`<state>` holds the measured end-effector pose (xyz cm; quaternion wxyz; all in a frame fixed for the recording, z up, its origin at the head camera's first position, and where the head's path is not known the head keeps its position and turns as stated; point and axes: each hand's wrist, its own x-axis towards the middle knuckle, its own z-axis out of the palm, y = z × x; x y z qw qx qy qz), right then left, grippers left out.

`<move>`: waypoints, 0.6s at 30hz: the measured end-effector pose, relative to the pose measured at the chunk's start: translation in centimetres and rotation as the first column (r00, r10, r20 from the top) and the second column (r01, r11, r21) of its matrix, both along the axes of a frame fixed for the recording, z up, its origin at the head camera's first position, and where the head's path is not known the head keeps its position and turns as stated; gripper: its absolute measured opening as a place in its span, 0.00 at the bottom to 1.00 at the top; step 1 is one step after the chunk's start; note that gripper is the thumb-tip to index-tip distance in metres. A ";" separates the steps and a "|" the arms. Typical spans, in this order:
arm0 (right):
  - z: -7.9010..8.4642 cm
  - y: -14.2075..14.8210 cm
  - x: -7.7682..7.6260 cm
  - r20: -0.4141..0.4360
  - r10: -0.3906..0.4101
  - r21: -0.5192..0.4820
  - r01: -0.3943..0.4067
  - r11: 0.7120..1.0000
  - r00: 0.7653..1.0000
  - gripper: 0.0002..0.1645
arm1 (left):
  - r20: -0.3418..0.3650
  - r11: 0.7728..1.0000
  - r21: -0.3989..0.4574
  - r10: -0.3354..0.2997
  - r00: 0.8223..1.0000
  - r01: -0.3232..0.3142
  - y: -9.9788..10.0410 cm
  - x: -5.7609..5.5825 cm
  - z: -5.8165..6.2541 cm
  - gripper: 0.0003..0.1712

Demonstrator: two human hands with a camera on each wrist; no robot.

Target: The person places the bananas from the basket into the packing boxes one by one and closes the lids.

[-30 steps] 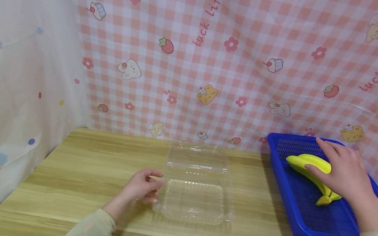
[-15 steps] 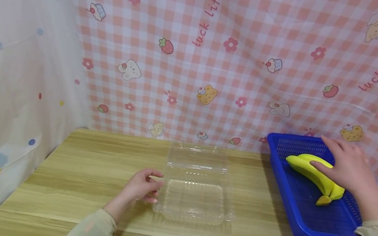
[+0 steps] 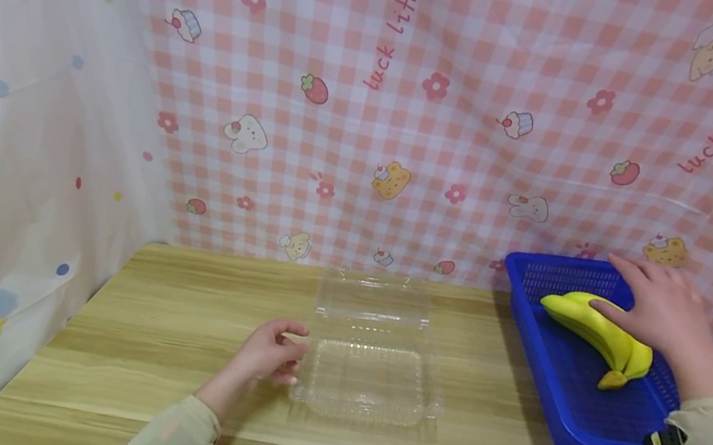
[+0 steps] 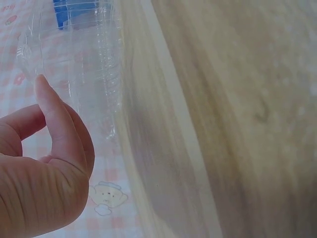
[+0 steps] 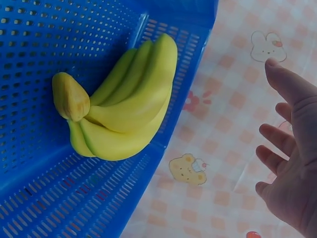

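Note:
A bunch of yellow bananas (image 3: 595, 328) lies in the blue plastic basket (image 3: 537, 374) on the right, its stem end toward the front. My right hand (image 3: 662, 316) hovers over the basket's far right part with thumb and fingers spread, partly covering the bananas in the head view. The right wrist view shows that hand apart from the bananas (image 5: 133, 99), holding nothing. A clear plastic clamshell box (image 3: 367, 383) stands with its lid raised at the middle of the table. My left hand (image 3: 272, 351) is at its left side, fingers loosely bent, fingertips right at the edge.
The wooden table (image 3: 176, 350) backs onto a pink checked curtain (image 3: 345, 125) with cartoon prints. A white curtain (image 3: 55, 145) hangs along the left side. Black wrist cameras sit at both sleeves.
My right hand has drawn slightly to the right, uncovering more of the bananas, which stay in place. The left hand and the clear box have not moved.

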<state>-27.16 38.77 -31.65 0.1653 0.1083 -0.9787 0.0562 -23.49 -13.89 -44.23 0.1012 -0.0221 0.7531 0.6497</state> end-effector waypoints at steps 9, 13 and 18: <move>-0.3 0.6 -1.1 0.038 -0.013 -0.017 0.014 1.000 0.999 0.46 | 0.002 1.000 -0.009 -0.001 1.000 0.001 -0.1 0.0 0.0 0.19; -0.5 0.8 -1.6 0.055 -0.024 -0.023 0.026 0.999 0.998 0.47 | -0.002 1.000 -0.015 0.000 1.000 0.000 -0.1 0.1 0.0 0.19; -1.0 1.1 -2.3 0.050 -0.023 -0.020 0.024 1.000 0.998 0.48 | -0.002 1.000 -0.018 -0.003 1.000 0.003 -0.1 0.1 0.1 0.19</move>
